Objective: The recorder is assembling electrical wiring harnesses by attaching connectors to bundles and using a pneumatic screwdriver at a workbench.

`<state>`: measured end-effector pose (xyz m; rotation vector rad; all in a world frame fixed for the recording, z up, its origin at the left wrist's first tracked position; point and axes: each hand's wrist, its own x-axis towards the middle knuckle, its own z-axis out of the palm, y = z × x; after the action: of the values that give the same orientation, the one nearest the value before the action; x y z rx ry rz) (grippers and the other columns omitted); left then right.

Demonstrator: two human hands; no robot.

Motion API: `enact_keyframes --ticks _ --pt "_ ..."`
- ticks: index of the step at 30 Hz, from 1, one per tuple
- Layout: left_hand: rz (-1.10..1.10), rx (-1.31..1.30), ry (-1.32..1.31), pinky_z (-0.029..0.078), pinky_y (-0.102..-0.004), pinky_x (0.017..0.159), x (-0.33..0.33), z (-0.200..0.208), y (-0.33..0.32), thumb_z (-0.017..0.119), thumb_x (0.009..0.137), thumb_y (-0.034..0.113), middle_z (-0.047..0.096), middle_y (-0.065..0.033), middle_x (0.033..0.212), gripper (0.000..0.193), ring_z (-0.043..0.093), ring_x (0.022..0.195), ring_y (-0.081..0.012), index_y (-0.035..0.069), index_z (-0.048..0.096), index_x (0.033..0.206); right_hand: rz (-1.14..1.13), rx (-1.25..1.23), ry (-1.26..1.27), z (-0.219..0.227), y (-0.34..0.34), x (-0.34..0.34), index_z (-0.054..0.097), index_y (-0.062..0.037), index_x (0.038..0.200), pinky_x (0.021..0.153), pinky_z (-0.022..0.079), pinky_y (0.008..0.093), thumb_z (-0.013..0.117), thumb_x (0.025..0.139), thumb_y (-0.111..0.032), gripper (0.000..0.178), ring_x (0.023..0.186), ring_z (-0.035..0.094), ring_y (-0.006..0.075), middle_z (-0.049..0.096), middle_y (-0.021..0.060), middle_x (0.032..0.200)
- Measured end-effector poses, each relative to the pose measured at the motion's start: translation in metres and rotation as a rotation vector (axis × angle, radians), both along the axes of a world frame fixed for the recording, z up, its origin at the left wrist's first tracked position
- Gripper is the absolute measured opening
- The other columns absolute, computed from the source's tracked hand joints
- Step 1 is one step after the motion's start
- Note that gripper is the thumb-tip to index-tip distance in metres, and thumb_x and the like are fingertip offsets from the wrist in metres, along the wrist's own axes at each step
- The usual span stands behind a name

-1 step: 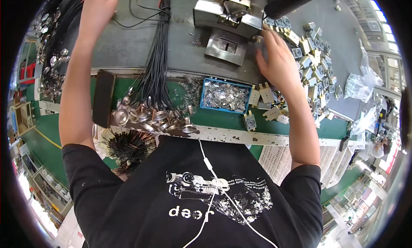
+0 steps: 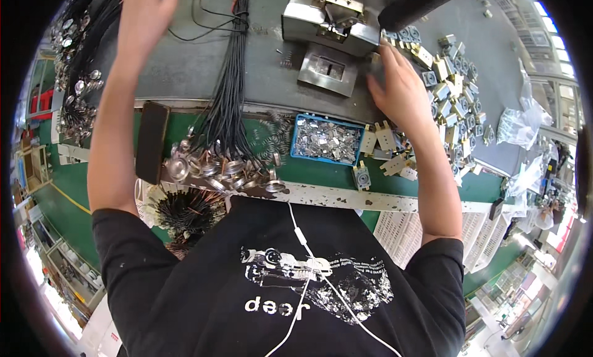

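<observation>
My left hand (image 2: 148, 17) reaches to the top edge at the left, above the far part of the bench. Its thumb shows, held away from the palm; the other fingers lie outside the picture. At the right, my right hand (image 2: 401, 88) curves beside a steel press fixture (image 2: 332, 23). Between its thumb and fingers is a small blurred part with a brass-coloured spot (image 2: 375, 60), whose kind I cannot make out. A square steel block with a recess (image 2: 327, 69) lies just left of the thumb. Several grey and brass-coloured block-shaped housings (image 2: 441, 88) are heaped right of the hand.
A bundle of black wires (image 2: 230, 79) with round metal caps (image 2: 231, 168) hangs over the near edge. Beside it stand loose springs (image 2: 275, 134), a blue tray (image 2: 293, 137) of small metal pieces and a dark flat bar (image 2: 151, 144). A black tube (image 2: 426, 4) juts in above.
My left hand has moved slightly up and to the right, farther out of the picture. The whole view has shifted a little. My right hand stays beside the press fixture.
</observation>
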<state>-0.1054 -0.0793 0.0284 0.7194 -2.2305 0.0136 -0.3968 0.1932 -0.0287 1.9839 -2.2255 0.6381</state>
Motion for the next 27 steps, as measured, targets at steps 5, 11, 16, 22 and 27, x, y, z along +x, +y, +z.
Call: enact_keyframes --ticks 5,11,16,22,27 --pt "-0.414 0.074 -0.371 0.051 -0.0427 0.094 -0.025 -0.024 0.048 0.071 0.091 0.021 0.072 -0.0089 0.103 0.018 0.066 0.102 -0.0291 0.01 0.071 0.106 -0.116 0.202 0.029 0.01 -0.006 -0.003 0.062 -0.0029 0.13 0.087 0.057 0.039 0.067 0.092 -0.011 0.039 0.103 0.071 0.0341 0.07 0.0166 0.121" --pt "-0.275 -0.059 -0.553 0.049 -0.0406 0.095 -0.046 -0.048 0.055 0.069 0.091 0.02 0.07 -0.0083 0.099 0.016 0.065 0.104 -0.0259 0.008 0.07 0.101 -0.179 -0.072 -1.208 0.026 0.039 -0.002 0.061 0.0049 0.13 0.084 0.061 0.0302 0.052 0.107 -0.009 0.028 0.098 0.075 0.0247 0.073 0.0164 0.109" --pt "-0.254 -0.023 -0.611 0.049 -0.0406 0.096 -0.055 -0.055 0.051 0.069 0.091 0.02 0.069 -0.0081 0.101 0.015 0.063 0.106 -0.027 0.007 0.069 0.1 -0.127 -0.12 -1.614 0.042 0.051 0.03 0.054 0.0038 0.136 0.088 0.062 0.0339 0.05 0.107 -0.009 0.031 0.101 0.075 0.0297 0.072 0.02 0.111" --pt "-0.352 0.323 -0.451 0.052 -0.0404 0.091 -0.047 -0.036 0.061 0.067 0.096 0.017 0.07 -0.0127 0.102 0.019 0.065 0.099 -0.0311 0.002 0.064 0.107 -0.005 0.009 -1.478 0.066 0.053 0.039 0.049 0.004 0.14 0.096 0.059 0.0347 0.058 0.101 0.001 0.041 0.114 0.07 0.0272 0.064 0.0191 0.125" --pt "-0.485 0.723 -0.296 0.054 -0.0385 0.08 -0.037 -0.029 0.056 0.068 0.096 0.021 0.072 -0.0125 0.093 0.024 0.07 0.089 -0.0288 0.006 0.066 0.115 -0.033 0.124 -1.274 0.041 0.028 0.049 0.056 0.0023 0.133 0.095 0.056 0.0315 0.069 0.095 0.002 0.041 0.113 0.068 0.0178 0.066 0.0117 0.124"
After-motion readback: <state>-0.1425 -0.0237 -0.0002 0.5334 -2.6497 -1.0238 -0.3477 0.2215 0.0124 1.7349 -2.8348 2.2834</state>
